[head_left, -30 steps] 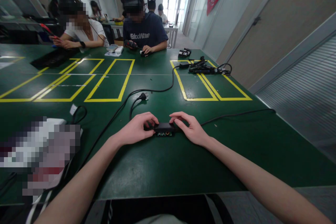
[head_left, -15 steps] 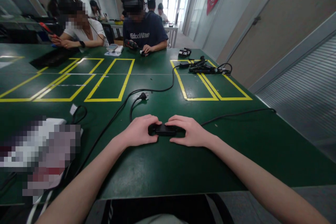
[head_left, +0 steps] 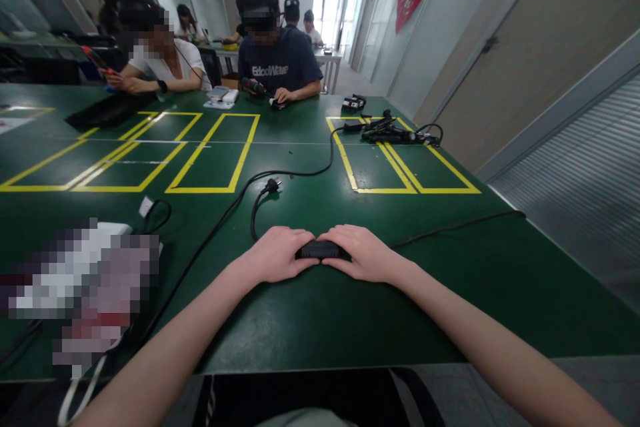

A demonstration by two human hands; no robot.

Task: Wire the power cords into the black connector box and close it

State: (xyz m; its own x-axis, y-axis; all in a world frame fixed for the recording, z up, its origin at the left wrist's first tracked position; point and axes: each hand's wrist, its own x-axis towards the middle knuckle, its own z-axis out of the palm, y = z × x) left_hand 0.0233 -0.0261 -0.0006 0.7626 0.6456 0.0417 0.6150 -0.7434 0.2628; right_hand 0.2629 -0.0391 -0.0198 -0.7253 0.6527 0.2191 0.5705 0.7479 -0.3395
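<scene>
A small black case (head_left: 321,249) sits at the centre of the frame, low over the green tabletop (head_left: 350,333). The left hand (head_left: 280,256) and the right hand (head_left: 365,255) close on its two ends, each grip narrow around it, fingertips over the far side and thumbs along the near side, almost meeting. Below the hands, a broad strip of tabletop runs to the near edge at the bottom of the frame; the right edge slants from upper centre to lower right, well apart from the right hand. A cord (head_left: 457,225) stretches from beside the right hand to that edge. Just above the left hand, a plug (head_left: 273,185) lies on its curved lead, and a long cable (head_left: 213,230) bounds the room at left. Pixelated items (head_left: 105,280) fill the lower left, while a black heap (head_left: 387,130) lies at upper right.
</scene>
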